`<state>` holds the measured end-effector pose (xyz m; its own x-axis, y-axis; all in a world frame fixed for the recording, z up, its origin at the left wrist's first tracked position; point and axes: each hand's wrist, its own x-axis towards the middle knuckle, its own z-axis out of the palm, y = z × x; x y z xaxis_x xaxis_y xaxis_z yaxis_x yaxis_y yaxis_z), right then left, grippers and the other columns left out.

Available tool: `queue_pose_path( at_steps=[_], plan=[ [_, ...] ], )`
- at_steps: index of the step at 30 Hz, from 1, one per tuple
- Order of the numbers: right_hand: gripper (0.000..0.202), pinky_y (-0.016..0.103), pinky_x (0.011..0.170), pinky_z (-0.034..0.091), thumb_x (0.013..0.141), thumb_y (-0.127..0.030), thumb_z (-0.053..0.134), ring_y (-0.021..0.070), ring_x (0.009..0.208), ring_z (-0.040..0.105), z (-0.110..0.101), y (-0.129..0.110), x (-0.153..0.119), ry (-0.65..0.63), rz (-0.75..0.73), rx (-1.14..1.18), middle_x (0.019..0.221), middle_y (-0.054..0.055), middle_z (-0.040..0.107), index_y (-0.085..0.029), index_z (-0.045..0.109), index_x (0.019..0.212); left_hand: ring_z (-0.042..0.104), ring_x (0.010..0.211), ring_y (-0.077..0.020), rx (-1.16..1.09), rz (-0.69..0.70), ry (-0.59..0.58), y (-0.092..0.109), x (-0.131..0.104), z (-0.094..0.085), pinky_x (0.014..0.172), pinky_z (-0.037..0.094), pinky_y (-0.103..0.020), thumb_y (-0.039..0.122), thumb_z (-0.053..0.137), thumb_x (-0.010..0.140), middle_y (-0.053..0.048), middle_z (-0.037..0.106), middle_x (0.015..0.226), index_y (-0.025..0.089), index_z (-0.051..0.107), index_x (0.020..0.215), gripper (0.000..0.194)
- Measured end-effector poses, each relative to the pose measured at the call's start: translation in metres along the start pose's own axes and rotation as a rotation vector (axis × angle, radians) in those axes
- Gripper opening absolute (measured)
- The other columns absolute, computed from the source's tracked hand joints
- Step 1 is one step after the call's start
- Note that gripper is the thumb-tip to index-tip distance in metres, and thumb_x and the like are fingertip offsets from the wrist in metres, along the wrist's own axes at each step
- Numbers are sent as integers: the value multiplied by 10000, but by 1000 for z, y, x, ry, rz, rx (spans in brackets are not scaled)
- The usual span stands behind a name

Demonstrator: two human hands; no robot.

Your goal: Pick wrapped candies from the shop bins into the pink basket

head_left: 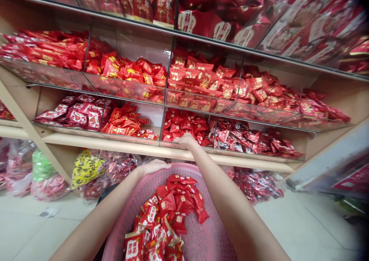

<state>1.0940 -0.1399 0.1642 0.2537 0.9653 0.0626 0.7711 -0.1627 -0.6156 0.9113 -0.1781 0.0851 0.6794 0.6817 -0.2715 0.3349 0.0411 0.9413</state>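
My left hand (152,167) lies over the far rim of a pink perforated plastic basket (191,170), its fingers closed on the edge. Inside the basket is a pile of red candy packets (168,203), some plain red with gold print, others with white labels and orange patches. My right hand (187,140) reaches past the basket to a low shelf bin of small red candy packets (198,128). It is at the front lip of that bin, against the packets. Its fingers are small and partly hidden, so whether they grip a packet does not show.
Clear-fronted bins of red packets (201,80) fill the shelves above and to both sides. Below the wooden shelf edge (100,143), plastic bags of goods, one with yellow packets (88,168), stand on the tiled floor (37,230). Larger red bags (221,26) sit on the upper shelf.
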Motion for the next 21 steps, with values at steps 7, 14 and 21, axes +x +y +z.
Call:
queue_pose_path(
  at_steps=[7, 14, 21],
  plan=[
    [391, 397, 659, 429, 498, -518, 700, 255, 778, 578, -19, -25, -16, -104, 223, -87, 755, 84, 620, -174, 567, 627, 570, 772, -191, -11, -22, -13, 2, 0, 1, 749, 413, -279, 554, 603, 647, -45, 657, 826, 137, 662, 829, 459],
    [342, 340, 687, 423, 524, -464, 664, 245, 833, 583, -25, -30, -28, -72, 215, -97, 808, 80, 624, -171, 598, 688, 575, 835, -203, 0, -27, -19, 2, 2, 1, 766, 419, -276, 560, 595, 650, -46, 662, 897, 153, 662, 912, 489],
    [257, 244, 503, 325, 569, -407, 582, 141, 570, 487, -24, -15, -29, -125, -3, 158, 503, -21, 454, -191, 465, 492, 581, 816, -204, -31, -30, -11, 2, -2, 1, 752, 422, -276, 554, 605, 644, -47, 663, 874, 145, 661, 872, 472]
  ],
)
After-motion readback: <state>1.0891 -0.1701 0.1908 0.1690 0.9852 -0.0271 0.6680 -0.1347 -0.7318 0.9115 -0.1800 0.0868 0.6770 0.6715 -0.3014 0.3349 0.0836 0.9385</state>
